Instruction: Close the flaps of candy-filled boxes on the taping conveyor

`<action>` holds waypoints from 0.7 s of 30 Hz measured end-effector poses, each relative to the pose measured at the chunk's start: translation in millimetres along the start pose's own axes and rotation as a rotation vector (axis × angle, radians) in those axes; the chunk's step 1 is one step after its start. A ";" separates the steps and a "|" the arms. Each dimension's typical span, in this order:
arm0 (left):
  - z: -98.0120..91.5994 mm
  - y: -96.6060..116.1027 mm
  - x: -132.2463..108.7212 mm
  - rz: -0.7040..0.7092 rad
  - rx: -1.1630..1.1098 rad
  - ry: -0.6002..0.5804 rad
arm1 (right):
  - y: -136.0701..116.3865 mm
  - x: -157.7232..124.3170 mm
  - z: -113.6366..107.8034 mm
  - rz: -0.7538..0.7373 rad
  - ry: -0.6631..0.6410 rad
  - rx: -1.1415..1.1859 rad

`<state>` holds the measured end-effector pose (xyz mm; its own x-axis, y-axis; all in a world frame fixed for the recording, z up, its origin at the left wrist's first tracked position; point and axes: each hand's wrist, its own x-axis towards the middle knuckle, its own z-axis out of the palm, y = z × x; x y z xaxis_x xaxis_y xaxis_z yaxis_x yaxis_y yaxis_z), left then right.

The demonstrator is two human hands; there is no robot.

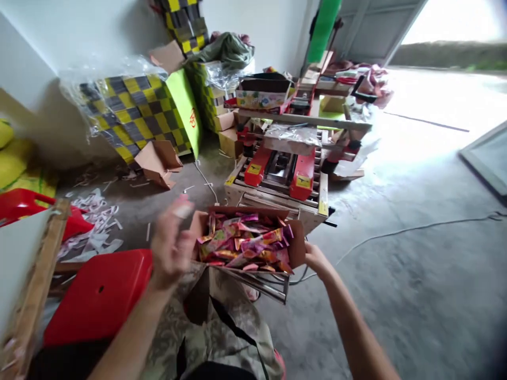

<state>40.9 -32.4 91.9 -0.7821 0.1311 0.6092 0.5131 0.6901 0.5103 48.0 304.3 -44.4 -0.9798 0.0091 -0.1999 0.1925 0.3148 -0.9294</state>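
An open cardboard box (297, 245) full of shiny pink, purple and orange snack packets (249, 243) sits at the near end of the roller conveyor (273, 290), its flaps up. My right hand (315, 258) grips the box's right side, its fingertips partly hidden by the cardboard. Just left of the box, my left hand (170, 243) is raised and blurred by motion. Its thumb and fingers look apart, with nothing visible between them.
Beyond the box stands a taping machine with red side belts (303, 177) and a printed carton (263, 95) on top. A red stool (99, 290) is at my left. Yellow-black checked stacks (134, 111) line the wall. A cable (412, 227) crosses the floor at right.
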 end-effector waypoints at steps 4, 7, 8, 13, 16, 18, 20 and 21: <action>21.8 -72.1 -2.4 -0.108 -0.096 -0.265 | -30.5 -9.0 -8.4 -0.136 -0.088 0.315; 56.0 -76.4 -16.9 0.112 -0.072 -0.444 | -69.6 -0.6 -0.6 -0.222 -0.321 0.252; 63.9 -73.1 -21.9 0.180 -0.021 -0.437 | -81.2 4.2 3.7 -0.234 -0.379 0.143; 74.3 -53.1 -26.3 0.550 0.098 -0.588 | -117.2 23.3 21.6 -0.283 -0.518 -0.430; 77.5 -43.9 -15.0 0.556 0.094 -0.839 | -126.9 23.6 18.2 -0.307 -0.608 -0.458; 81.7 -41.1 -8.0 0.475 0.084 -0.891 | -129.0 20.4 10.6 -0.287 -0.721 -0.400; 85.0 -43.0 -1.2 0.407 0.033 -0.936 | -126.4 18.2 4.3 -0.276 -0.778 -0.359; 85.7 -45.6 2.7 0.377 -0.014 -0.976 | -123.4 18.6 3.2 -0.269 -0.766 -0.356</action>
<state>-15.0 -2.6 18.3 -0.5131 0.8581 -0.0208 0.7823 0.4776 0.3998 6.1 262.6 65.6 -0.6593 -0.7055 -0.2598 -0.1925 0.4924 -0.8488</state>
